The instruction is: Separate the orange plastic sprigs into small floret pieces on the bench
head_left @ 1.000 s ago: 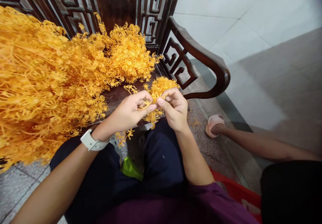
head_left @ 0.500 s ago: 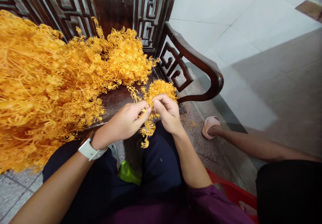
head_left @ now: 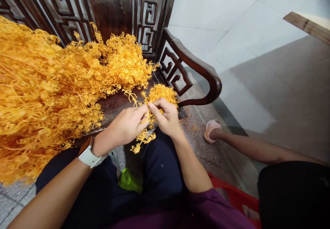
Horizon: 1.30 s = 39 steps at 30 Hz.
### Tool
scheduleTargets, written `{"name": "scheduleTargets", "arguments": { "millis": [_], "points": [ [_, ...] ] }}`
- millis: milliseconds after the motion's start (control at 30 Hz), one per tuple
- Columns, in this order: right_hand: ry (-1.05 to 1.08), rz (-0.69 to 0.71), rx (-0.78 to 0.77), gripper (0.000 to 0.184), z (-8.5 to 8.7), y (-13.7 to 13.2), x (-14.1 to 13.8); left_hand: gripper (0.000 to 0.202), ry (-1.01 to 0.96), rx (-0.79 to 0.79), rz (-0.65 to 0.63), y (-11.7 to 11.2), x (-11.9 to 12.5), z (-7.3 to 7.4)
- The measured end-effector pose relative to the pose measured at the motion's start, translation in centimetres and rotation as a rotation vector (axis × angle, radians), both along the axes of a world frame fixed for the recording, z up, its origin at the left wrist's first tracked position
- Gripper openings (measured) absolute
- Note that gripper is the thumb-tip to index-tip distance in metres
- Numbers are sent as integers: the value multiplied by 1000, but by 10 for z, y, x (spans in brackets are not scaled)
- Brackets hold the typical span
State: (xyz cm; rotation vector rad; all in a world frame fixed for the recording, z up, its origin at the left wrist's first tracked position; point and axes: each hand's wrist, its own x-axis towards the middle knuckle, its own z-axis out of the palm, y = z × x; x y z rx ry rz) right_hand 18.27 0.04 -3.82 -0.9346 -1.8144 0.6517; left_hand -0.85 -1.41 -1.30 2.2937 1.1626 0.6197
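Note:
My left hand [head_left: 123,127] and my right hand [head_left: 166,119] meet above my lap, both pinched on one orange plastic sprig [head_left: 142,137] whose frilly end hangs down between them. A white watch [head_left: 89,157] sits on my left wrist. Just behind my fingers a small heap of orange pieces [head_left: 160,93] lies on the dark wooden bench seat [head_left: 116,102]. A very large pile of orange plastic sprigs [head_left: 48,88] covers the bench to my left.
The bench has a carved back [head_left: 110,6] and a curved armrest [head_left: 198,72]. Another person's leg [head_left: 257,150] with a pink slipper [head_left: 211,127] stretches over the floor at right. A red bin [head_left: 237,198] and a green object [head_left: 129,182] lie near my legs.
My hands have drawn closer together and a little left, and the sprig's frilly end now hangs lower between them. The view has shifted slightly.

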Motion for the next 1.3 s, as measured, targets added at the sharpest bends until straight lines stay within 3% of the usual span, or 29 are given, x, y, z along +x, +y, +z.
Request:
{"name": "scheduleTargets", "arguments": {
  "millis": [167, 233, 333, 367, 467, 600, 833, 1100, 1300],
  "points": [
    [-112, -98, 94, 27, -8, 14, 8, 16, 8, -36, -3, -8, 2, 7],
    [-124, -289, 140, 30, -18, 29, 26, 20, -69, -95, -72, -20, 4, 14],
    [-10, -702, 95, 32, -38, 51, 60, 18, -169, -144, -158, -33, 5, 20],
    [-5, -711, 30, 31, -45, 55, 69, 17, -175, -138, -143, -33, 3, 20],
    [-57, -597, -161, 29, -61, 60, 85, 21, -166, -108, -17, -21, -5, 18],
    [-207, -473, -280, 22, -70, 58, 86, 23, -232, -108, 131, -3, -15, 16],
    [-395, -158, -425, 13, -76, 55, 85, 23, -260, -153, 173, -5, -19, 14],
    [-421, -144, -394, 23, -69, 52, 81, 22, -248, -141, 168, -5, -17, 14],
    [-398, -112, -351, 19, -69, 52, 79, 21, -256, -137, 176, -5, -15, 13]
  ]
}}
